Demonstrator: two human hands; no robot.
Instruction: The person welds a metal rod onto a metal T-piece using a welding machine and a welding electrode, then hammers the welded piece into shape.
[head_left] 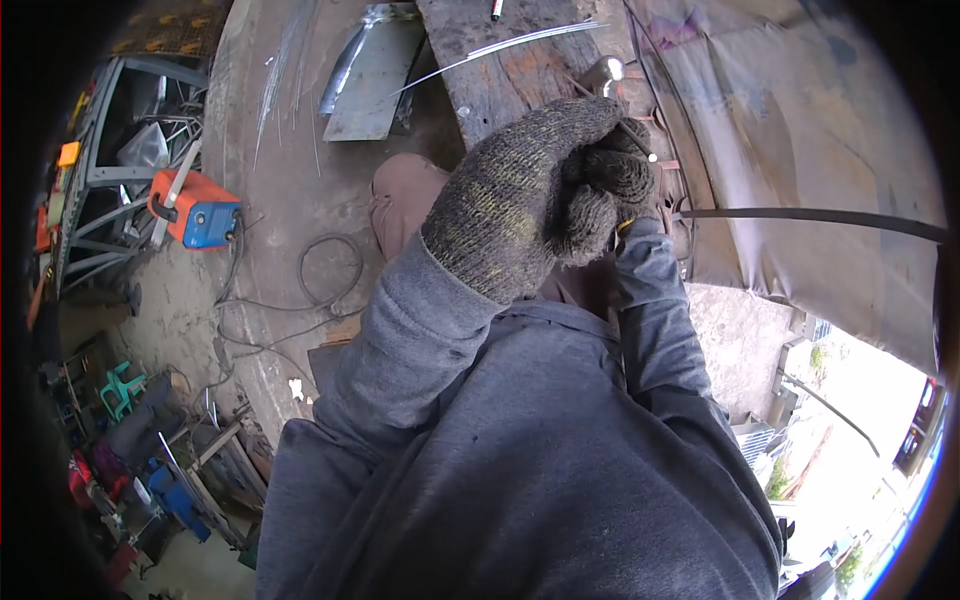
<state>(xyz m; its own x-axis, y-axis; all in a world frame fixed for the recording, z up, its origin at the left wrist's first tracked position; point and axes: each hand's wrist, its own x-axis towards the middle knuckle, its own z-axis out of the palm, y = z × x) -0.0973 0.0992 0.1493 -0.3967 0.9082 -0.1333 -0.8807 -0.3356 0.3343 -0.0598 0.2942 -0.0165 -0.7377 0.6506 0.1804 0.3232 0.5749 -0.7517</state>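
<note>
My left hand [510,190], in a thick dark knitted glove with yellowish flecks, is raised in front of me. Its fingers are curled, closed around a thin dark rod [639,143] with a pale tip; the rod's other end shows above the knuckles. My right arm [655,290] reaches up beside it. Of the right hand, only a yellow-edged glove cuff [627,225] shows clearly; its fingers are hidden behind the left glove. Just beyond the hands is a shiny rounded metal piece [607,70]. A dark wooden plank [480,75] lies below, carrying several thin pale rods [530,37].
Bent sheet metal [375,90] lies left of the plank. An orange and blue machine [205,210] stands farther left, with a cable [330,300] looping over the floor. A draped tarp [800,150] hangs at right, crossed by a dark strap [810,214]. A metal rack [120,175] stands far left.
</note>
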